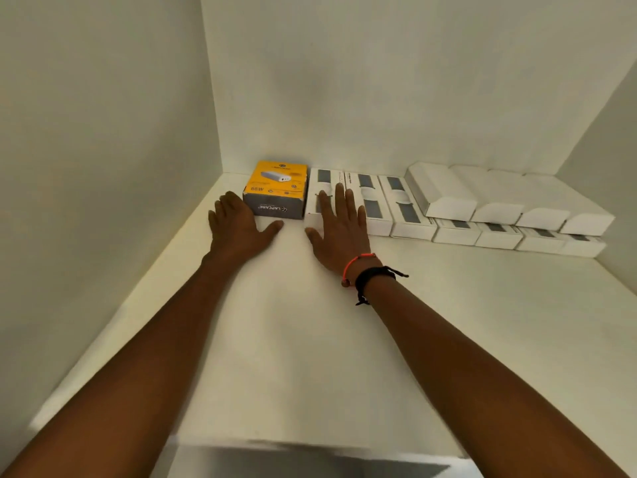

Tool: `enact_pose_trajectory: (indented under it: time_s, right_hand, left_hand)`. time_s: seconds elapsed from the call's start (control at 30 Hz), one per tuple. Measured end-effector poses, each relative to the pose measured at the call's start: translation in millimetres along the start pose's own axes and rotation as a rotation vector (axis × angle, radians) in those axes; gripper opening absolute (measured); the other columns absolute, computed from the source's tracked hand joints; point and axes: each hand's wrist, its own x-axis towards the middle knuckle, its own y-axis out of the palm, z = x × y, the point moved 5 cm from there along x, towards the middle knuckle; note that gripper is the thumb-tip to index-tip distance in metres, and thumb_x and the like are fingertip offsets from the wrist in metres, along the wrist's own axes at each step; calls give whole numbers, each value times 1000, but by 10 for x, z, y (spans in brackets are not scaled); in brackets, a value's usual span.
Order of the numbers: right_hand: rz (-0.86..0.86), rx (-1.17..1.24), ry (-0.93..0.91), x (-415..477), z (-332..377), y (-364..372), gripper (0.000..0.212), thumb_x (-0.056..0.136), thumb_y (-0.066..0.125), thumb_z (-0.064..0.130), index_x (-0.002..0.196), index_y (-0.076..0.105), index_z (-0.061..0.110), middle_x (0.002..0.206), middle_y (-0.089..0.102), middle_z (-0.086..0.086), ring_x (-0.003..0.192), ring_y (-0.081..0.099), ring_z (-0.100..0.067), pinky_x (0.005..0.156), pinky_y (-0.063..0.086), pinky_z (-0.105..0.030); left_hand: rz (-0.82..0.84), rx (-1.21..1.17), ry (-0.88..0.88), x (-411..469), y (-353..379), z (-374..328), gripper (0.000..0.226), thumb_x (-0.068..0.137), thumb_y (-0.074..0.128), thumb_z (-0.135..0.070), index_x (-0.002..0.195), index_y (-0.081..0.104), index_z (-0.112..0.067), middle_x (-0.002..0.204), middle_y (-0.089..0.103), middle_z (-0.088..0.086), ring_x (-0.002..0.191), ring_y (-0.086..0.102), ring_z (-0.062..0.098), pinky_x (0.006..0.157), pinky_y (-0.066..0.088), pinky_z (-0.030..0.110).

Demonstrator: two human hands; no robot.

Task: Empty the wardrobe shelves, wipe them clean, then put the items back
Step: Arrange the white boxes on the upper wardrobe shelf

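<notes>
Seen from the head camera, your forearms stretch deep into the wardrobe shelf (310,339), a plain white board closed in by a left side wall (103,167) and a back wall (379,81). Your left hand (238,229) lies palm down on the shelf at about 11 o'clock, fingers straight and slightly spread, holding nothing. Its fingers run along the left side of the LAPCARE charger box (275,189), and its thumb points toward 3 o'clock, just in front of the box's grey front face. It cannot be told whether the hand actually touches the box. That box, orange on top and marked 65W, sits at the back of the shelf near the left corner. Your right hand (339,232) is at 12 o'clock, also flat with straight, spread fingers and gripping nothing. Its fingertips rest on the top of the nearest printed white box (322,182), which stands touching the charger box's right side. On your right wrist you wear a red-orange bracelet (355,263) and a black cord bracelet (374,274). More printed white boxes (400,208) with grey panels continue side by side toward 3 o'clock along the back wall. At 1 to 2 o'clock a row of plain white boxes (444,194) lies on top of them, reaching the right wall.
</notes>
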Motion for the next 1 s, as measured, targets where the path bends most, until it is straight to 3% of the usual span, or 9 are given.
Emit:
enact_pose_trajectory:
  time_s: [0.17,0.33,0.53,0.8,0.9,1.0]
  right_hand:
    - [64,107,21,-352,25,-42,66,104,36,33,156,-2,18,161,-19,-10,149,-16,-27,119,-4,-45]
    - [157,243,8,-835,-32,-205,65,105,33,33,156,-3,15,162,-14,-12,150,-6,-28,120,3,-40]
    - [256,172,-58,-1549,-88,-246,63,105,27,39,155,3,11,163,-1,-14,151,2,-26,121,3,-38]
    - [260,78,-135,-2482,18,-403,62,104,21,43,155,12,8,163,5,-14,150,3,-27,121,2,-41]
    - [175,57,-163,-2882,108,-442,63,104,27,41,155,12,6,163,6,-15,150,4,-27,121,2,-43]
    - [53,86,-197,-3341,240,-451,67,102,35,41,154,13,5,162,5,-16,150,3,-29,119,3,-49]
  left_hand:
    - [21,131,21,-393,-85,-93,85,94,46,-55,147,18,6,152,26,26,143,19,38,117,12,47]
    - [63,254,137,-918,-185,-307,56,100,34,-46,135,43,-3,142,42,21,135,34,33,112,23,44]
    - [131,296,246,-1832,-138,-524,46,103,28,-37,127,47,-2,133,48,19,125,43,34,104,30,47]
    - [40,274,222,-3069,-307,-563,52,105,22,-35,150,30,-11,158,27,10,146,24,26,117,18,47]
    - [31,227,218,-3585,-379,-512,65,97,16,-45,153,26,-13,160,23,10,148,20,28,117,22,49]
    - [55,253,161,-4119,-375,-315,62,101,27,-47,156,16,-19,163,12,5,150,11,25,119,18,49]
